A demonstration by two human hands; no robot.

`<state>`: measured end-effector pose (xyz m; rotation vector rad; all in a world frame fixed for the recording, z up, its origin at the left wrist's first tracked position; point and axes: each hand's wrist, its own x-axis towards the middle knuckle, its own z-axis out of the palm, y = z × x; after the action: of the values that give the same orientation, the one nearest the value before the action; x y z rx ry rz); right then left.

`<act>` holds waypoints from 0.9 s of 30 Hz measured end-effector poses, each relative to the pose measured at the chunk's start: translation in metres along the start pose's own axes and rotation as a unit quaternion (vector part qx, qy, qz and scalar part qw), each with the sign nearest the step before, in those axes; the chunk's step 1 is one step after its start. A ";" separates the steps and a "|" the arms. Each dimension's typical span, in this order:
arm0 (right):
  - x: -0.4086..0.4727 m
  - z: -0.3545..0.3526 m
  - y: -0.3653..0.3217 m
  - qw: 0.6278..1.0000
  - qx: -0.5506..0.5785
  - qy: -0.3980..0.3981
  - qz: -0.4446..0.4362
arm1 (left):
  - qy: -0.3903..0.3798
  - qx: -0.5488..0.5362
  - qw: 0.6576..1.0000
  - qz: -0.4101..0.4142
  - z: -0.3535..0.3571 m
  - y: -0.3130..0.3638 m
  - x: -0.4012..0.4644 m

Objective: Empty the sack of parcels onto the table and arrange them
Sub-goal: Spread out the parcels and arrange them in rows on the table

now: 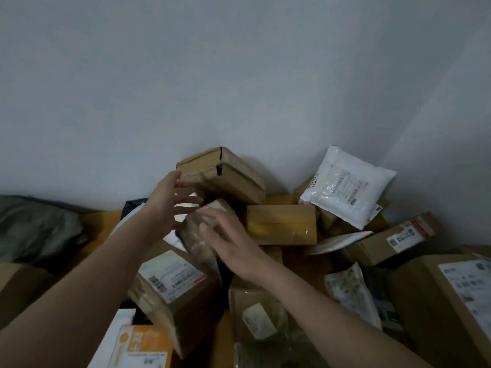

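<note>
right hand: fingers curled round a small taped parcel, got it gripped
left hand: fingers spread wide, holding nothing, just left of that parcel
past the fingertips: tilted brown box against the wall, yellowish box to the right
under the wrists: labelled box on the worktop
far left: grey sack, slumped

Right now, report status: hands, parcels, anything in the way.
Left hand open, fingers spread. Right hand on small taped parcel. Boxes and white mailer piled on table; tilted brown box just beyond the hands.
</note>
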<state>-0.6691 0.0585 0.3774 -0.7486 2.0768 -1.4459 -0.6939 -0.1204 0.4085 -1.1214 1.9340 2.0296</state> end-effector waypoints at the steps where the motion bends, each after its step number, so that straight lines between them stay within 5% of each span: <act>1: -0.007 0.011 -0.006 0.999 -0.030 -0.036 -0.006 | 0.015 0.053 0.998 0.002 -0.006 -0.001 -0.006; 5: -0.035 0.032 -0.023 0.994 -0.006 -0.093 -0.060 | 0.118 0.169 0.978 0.028 -0.032 -0.012 -0.025; 8: -0.049 0.025 -0.019 0.999 -0.011 -0.021 -0.036 | 0.181 0.228 0.956 0.030 -0.060 -0.028 -0.033; 11: -0.052 0.011 -0.001 0.985 -0.128 0.093 0.072 | 0.175 0.273 0.946 0.013 -0.070 -0.045 -0.045; 13: -0.051 0.008 0.004 0.978 -0.141 0.067 0.141 | 0.146 0.259 0.955 -0.025 -0.066 -0.056 -0.051; 17: -0.046 0.048 -0.007 0.971 -0.207 -0.035 0.114 | 0.090 0.172 0.974 -0.119 -0.069 -0.076 -0.076; 24: -0.058 0.101 -0.050 0.997 0.030 -0.066 0.017 | 0.152 0.131 0.973 -0.115 -0.113 -0.086 -0.098; 27: -0.057 0.107 -0.043 0.998 0.021 -0.049 0.016 | 0.186 0.149 0.966 -0.104 -0.130 -0.097 -0.103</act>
<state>-0.5494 0.0137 0.3895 -0.7511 1.9704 -1.4027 -0.5119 -0.1802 0.4014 -1.6306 2.0831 1.4408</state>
